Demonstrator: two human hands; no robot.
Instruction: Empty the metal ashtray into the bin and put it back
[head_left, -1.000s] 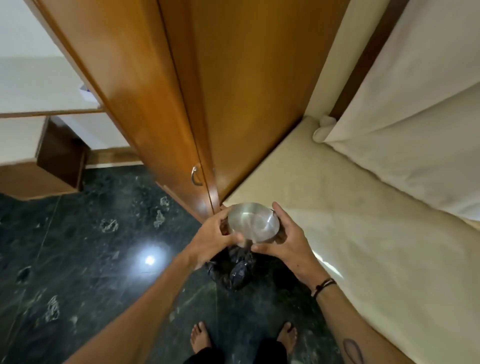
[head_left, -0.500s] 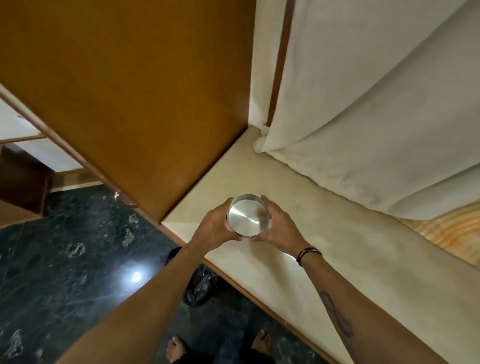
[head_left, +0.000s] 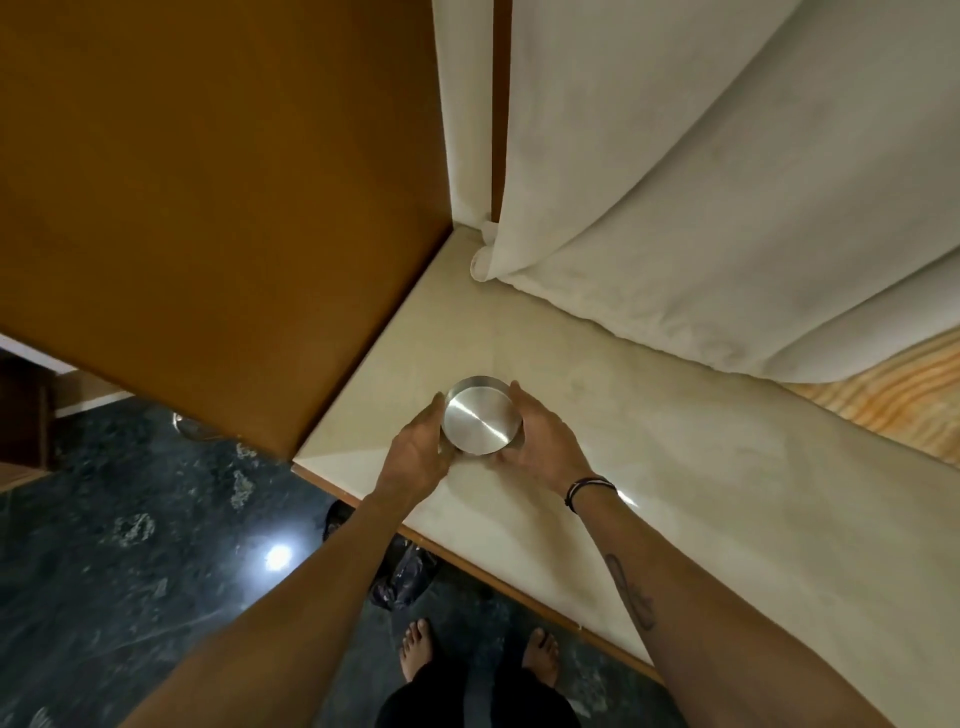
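The round metal ashtray is held between both my hands over the cream stone ledge, near its left corner. My left hand cups its left side and my right hand grips its right side. The tray's shiny inside faces up and looks empty. I cannot tell whether its base touches the ledge. Below the ledge's edge, on the dark floor, the bin with a black plastic liner is partly hidden by my left forearm.
A tall wooden cupboard side rises left of the ledge. White curtains hang over the ledge's far side. A wood-grain surface shows at the right. Dark green marble floor and my bare feet lie below.
Both hands carried the ashtray up from above the bin on the floor and over onto the ledge. My view swung right and upward, away from the cupboard doors.
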